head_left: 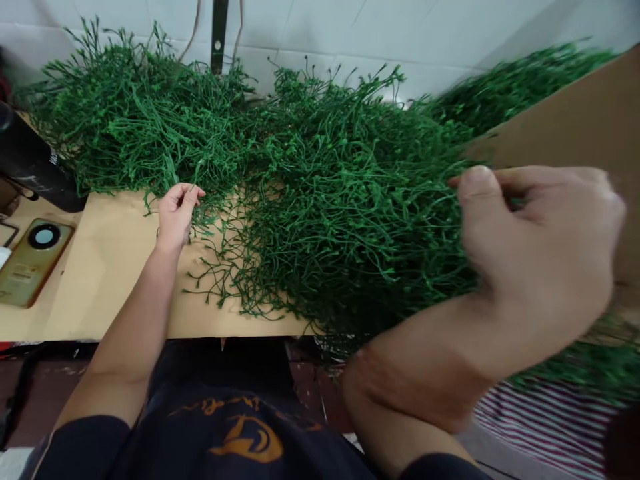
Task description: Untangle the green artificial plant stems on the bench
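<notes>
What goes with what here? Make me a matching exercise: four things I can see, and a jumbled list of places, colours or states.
Things:
1. Phone
2. Bottle
3. Green sprigs
4. Left hand

Descriptions:
A. black with pale lettering
B. thumb and forefinger drawn together
C. lying flat, round camera block facing up
D. heaped in front of the white wall

Pairs: 1-C, 2-A, 3-D, 4-B

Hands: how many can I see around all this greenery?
2. The left hand is at the near edge of the green artificial foliage; the right hand is on the right, partly in front of the cardboard. No other hands show.
</notes>
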A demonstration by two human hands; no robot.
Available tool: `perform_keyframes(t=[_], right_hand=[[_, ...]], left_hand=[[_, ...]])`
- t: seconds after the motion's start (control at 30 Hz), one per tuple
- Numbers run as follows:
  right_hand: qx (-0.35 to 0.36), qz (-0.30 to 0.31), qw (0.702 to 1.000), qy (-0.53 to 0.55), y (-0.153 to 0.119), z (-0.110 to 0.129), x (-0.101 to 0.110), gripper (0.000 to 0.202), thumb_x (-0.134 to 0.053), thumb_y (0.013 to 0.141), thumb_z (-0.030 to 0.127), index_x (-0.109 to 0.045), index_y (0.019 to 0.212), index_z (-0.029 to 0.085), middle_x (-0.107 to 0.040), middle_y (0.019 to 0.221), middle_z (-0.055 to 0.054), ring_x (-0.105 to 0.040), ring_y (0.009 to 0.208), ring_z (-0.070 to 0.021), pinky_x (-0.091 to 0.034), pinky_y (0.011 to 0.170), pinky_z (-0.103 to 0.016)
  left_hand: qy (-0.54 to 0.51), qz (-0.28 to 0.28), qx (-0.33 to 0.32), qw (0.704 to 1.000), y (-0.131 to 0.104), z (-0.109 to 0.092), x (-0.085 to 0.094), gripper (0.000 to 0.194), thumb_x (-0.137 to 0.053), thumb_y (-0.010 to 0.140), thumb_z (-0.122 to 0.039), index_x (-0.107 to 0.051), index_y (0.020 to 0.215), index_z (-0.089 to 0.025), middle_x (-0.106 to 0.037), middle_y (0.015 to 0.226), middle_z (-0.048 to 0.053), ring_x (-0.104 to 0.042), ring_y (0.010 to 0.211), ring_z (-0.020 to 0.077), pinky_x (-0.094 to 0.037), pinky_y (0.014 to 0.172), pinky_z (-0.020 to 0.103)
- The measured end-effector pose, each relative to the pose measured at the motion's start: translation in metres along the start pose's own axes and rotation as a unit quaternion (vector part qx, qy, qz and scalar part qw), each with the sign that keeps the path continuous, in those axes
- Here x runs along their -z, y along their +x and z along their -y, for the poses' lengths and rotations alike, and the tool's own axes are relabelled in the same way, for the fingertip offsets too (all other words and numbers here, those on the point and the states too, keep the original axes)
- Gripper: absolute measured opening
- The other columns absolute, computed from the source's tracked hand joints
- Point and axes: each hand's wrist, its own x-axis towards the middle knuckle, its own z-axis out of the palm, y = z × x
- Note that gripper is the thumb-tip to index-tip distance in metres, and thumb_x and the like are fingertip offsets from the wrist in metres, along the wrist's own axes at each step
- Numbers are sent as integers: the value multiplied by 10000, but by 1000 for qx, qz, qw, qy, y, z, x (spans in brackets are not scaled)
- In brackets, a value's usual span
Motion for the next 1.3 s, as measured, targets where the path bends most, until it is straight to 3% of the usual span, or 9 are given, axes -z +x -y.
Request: perform_keyframes(t=[0.1,0.17,0.27,0.4,0.5,0.6,0.87,1.0,1.3], right_hand=[[-114,-88,987,-74,1,34,-31,327,-420,864,472,-530,685,221,-426,699,-47,-524,866,-250,-414,769,-462],[-29,-90,995,-19,4,60,-71,308,-406,872,436,-504,691,207,-494,717,-54,-528,772,-203,-440,707,-421],[61,24,991,114,9,87,-138,306,-509,826,423,-541,968,153,-572,976,-105,-530,948,-210,-461,811,-392],[16,162,976,146,11,101,-194,458,-569,791,391,-498,1123,84,-563,1081,-161,-513,1002,-232,-432,864,-383],[-10,271,952,140,9,101,-201,257,-534,814,296,-566,992,114,-604,926,-106,-534,828,-185,-418,746,-313],[-7,303,945,123,6,97,-198,142,-476,835,230,-574,783,142,-590,801,-69,-508,732,-156,-365,670,-276],[21,208,946,247,4,91,-197,392,-555,778,494,-586,915,128,-602,905,-89,-509,872,-176,-381,815,-317],[-15,218,926,308,2,94,-200,500,-512,737,638,-544,815,146,-577,816,-62,-497,776,-153,-386,733,-299],[-205,158,842,474,2,86,-212,214,-447,821,322,-460,663,179,-438,564,44,-402,547,-67,-343,571,-226]], left_hand=[[-1,6,4,1000,-3,0,-1,296,-662,705,-443,-599,650,-158,-552,631,-3,-440,578,76,-364,585,211],[15,21,3,1000,-5,-1,-2,289,-653,717,-438,-609,660,-158,-546,619,-6,-444,582,79,-368,589,213],[37,57,10,998,-9,-3,-3,274,-635,739,-429,-617,682,-161,-554,634,-5,-458,598,86,-377,601,221],[33,63,21,997,-10,-4,-2,265,-630,747,-422,-603,685,-165,-551,637,-9,-461,587,85,-380,590,227],[39,55,22,997,-8,-2,-2,263,-608,768,-421,-597,697,-168,-521,596,-19,-443,543,80,-370,553,226],[27,71,24,997,-6,0,-3,265,-602,772,-424,-598,703,-168,-512,589,-21,-439,524,77,-363,529,223],[47,71,12,996,-5,-3,-1,266,-579,785,-415,-608,710,-161,-519,585,-18,-466,544,81,-396,562,218],[104,102,-17,989,-8,3,-1,264,-586,777,-410,-606,695,-160,-560,648,-2,-487,604,94,-403,595,224],[141,134,-1,981,-9,-3,-2,345,-535,798,-475,-607,702,-152,-530,619,-5,-468,596,97,-392,583,224]])
